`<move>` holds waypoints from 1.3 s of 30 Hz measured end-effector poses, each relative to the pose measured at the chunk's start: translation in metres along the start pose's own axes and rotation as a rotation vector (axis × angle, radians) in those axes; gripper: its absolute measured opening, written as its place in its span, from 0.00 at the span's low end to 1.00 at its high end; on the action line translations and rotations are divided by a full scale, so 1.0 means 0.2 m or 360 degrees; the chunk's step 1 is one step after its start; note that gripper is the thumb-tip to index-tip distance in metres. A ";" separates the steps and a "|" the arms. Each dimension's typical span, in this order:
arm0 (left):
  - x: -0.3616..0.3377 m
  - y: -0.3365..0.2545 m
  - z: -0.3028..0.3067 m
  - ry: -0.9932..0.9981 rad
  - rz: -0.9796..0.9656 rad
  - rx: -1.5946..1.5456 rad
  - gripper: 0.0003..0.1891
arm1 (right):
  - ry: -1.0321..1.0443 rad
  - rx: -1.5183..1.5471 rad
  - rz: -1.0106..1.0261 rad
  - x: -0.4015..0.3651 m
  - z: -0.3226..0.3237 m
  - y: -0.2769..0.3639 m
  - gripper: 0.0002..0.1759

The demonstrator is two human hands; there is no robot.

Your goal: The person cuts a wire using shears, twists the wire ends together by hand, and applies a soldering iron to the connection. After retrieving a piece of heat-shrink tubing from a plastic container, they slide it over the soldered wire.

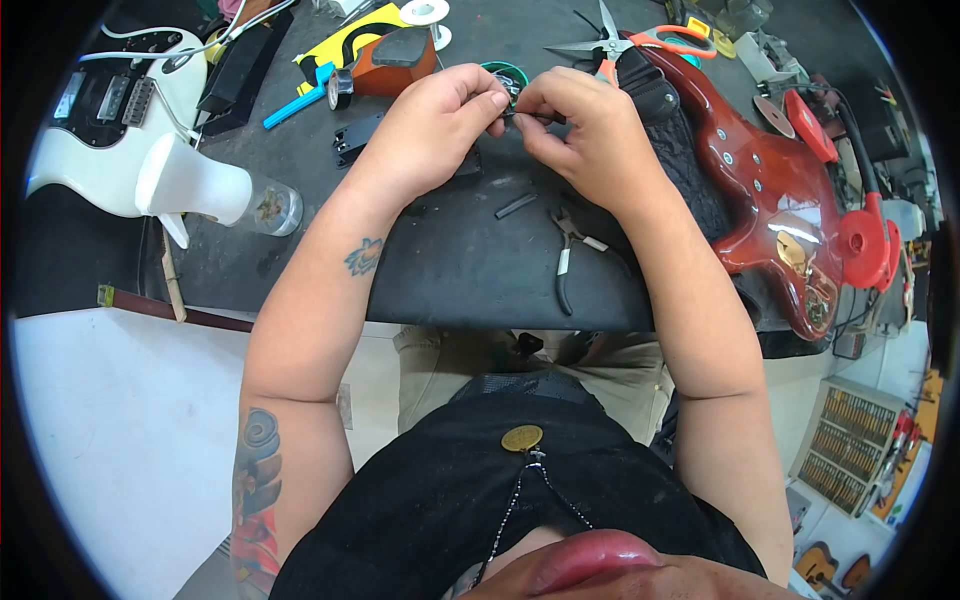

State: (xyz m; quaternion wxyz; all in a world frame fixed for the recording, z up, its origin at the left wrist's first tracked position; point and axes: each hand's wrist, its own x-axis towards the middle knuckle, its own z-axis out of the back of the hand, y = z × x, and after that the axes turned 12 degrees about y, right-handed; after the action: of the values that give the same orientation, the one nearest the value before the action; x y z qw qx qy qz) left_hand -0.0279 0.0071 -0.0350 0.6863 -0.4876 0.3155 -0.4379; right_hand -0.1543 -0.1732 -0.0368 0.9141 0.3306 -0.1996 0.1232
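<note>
Over the dark work mat point(450, 260), my left hand point(432, 125) and my right hand point(578, 125) nearly meet at the fingertips. Both pinch a thin dark piece point(510, 114), which looks like a wire and is mostly hidden by the fingers. Just behind the fingertips sits a green round container point(508, 72) with small items in it. Below my hands lie a short dark tube point(516, 206) and small cutting pliers point(568, 255). A dark part point(355, 140) rests beside my left wrist.
A white guitar point(80, 150) and a spray bottle point(215, 185) are at the left. Scissors point(625, 42) lie at the back, near a red guitar body point(765, 190) on the right. An orange-brown tool point(395, 65) and a blue brush-like item point(300, 97) lie behind my left hand.
</note>
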 end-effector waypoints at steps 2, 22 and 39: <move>0.00 0.01 0.00 -0.0008 -0.0013 0.0040 0.11 | -0.0014 0.0028 0.0013 0.00 0.00 0.00 0.08; -0.05 -0.10 0.02 -0.0013 -0.0010 -0.0218 0.10 | -0.0023 0.0025 -0.0196 0.01 0.01 -0.02 0.09; -0.05 -0.08 0.00 -0.0188 -0.0310 0.0529 0.07 | 0.0306 0.0477 -0.0740 0.03 0.04 -0.01 0.13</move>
State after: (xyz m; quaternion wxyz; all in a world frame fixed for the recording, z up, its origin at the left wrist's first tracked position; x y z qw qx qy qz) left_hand -0.0374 0.0137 -0.0202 0.7290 -0.4207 0.1494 -0.5189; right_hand -0.1509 -0.1797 -0.0304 0.8736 0.4855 -0.0103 -0.0308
